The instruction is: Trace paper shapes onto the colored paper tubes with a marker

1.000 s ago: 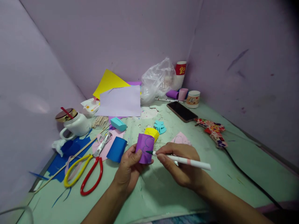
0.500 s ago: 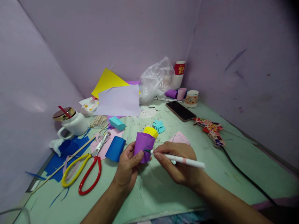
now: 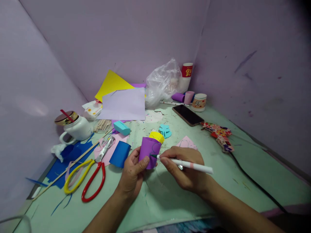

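My left hand (image 3: 134,170) is closed on a curled piece of purple paper (image 3: 147,149), thumb across its front. A drawn dark outline with rounded lobes shows on the paper. Held like a pen, a white marker (image 3: 189,165) lies in my closed right hand (image 3: 186,166); its dark green tip meets the purple paper near the left thumb. Just behind sits a curled yellow paper piece (image 3: 156,137) with drawn lines. A curled blue paper (image 3: 120,154) rests left of my left hand, and a pink paper piece (image 3: 187,142) with drawn curves lies behind my right hand.
Scissors (image 3: 99,161) with yellow and red handles lie at left beside a thin wooden stick (image 3: 73,164). Behind them stands a white lidded mug (image 3: 79,128). A phone (image 3: 188,115), a paper cup (image 3: 199,103) and a plastic bag (image 3: 161,84) are farther back. A black cable (image 3: 257,181) runs along the right.
Both hands stay almost in place. The marker tip remains on the purple paper, with only a very slight shift of the marker.
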A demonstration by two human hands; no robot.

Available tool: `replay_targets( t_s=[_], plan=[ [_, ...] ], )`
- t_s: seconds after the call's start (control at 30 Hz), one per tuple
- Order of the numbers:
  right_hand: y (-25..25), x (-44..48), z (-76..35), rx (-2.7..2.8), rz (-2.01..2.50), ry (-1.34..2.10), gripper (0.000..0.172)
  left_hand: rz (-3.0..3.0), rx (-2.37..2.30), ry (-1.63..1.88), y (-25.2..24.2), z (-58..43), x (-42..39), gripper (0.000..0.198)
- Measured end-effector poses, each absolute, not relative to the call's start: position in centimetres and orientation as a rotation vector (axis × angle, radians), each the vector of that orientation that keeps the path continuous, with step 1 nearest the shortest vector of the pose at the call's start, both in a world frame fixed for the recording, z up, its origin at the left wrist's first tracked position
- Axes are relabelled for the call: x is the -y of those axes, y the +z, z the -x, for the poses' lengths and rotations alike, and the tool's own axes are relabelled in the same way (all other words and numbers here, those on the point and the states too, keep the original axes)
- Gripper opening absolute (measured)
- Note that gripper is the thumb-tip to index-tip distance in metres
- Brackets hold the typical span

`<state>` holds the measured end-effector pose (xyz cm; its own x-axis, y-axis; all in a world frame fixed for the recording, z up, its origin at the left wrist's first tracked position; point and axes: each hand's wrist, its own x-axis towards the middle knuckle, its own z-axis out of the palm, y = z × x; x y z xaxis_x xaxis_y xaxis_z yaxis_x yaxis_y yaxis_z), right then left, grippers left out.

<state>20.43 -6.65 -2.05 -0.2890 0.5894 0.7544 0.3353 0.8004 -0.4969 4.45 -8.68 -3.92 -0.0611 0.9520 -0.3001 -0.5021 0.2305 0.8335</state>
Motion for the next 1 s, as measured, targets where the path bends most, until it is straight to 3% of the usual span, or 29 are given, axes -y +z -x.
replay_targets(
  t_s=[0.57, 0.8, 1.0],
  plan=[
    [-2.3, 6.6, -20.4, 1.895, 0.660, 0.290, 0.011, -0.546, -1.010, 1.302, -4.2, -4.3, 8.7, 0.060],
    [-3.1, 6.1, -20.8, 1.440, 0.787, 0.596, 0.018, -0.276, -0.936, 1.317, -3.4, -3.3, 8.0, 0.026],
    [-2.9, 5.1, -20.5, 1.422, 0.825, 0.925, 0.029, -0.234, -0.887, 1.139, -2.9, -3.2, 8.0, 0.051]
  ],
)
